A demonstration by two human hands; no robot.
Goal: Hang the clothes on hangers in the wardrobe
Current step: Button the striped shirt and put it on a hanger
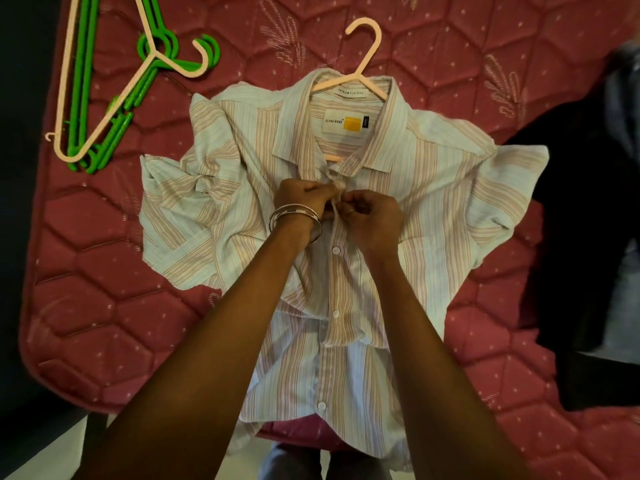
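- Mattress [450, 39], pink-red quilted cover with hexagon stitching, filled most of the view.
- Striped shirt [433, 202] lay front-up at centre, collar toward 12 o'clock, hem toward 6 o'clock hanging over the mattress edge; sleeves bunched out at 9 and 3 o'clock.
- Dark garment [571, 237] lay at 3 o'clock of the shirt, touching its sleeve.
- Spare hangers [86, 98], one pale pink over several green, were stacked at 10 o'clock, well apart from the shirt.
- Pink hanger [363, 46] sat inside the shirt's collar, hook sticking out toward 12 o'clock.
- Left hand [304, 199] was curled, fingers pinching the placket just under the collar; silver bangles [294, 220] on that wrist.
- Right hand [374, 216] was curled too, pinching the opposite placket edge, knuckles touching the left hand.
- Neck label [343, 123], white with a yellow square, showed inside the collar.
- White buttons [336, 251] ran down the placket toward 6 o'clock.
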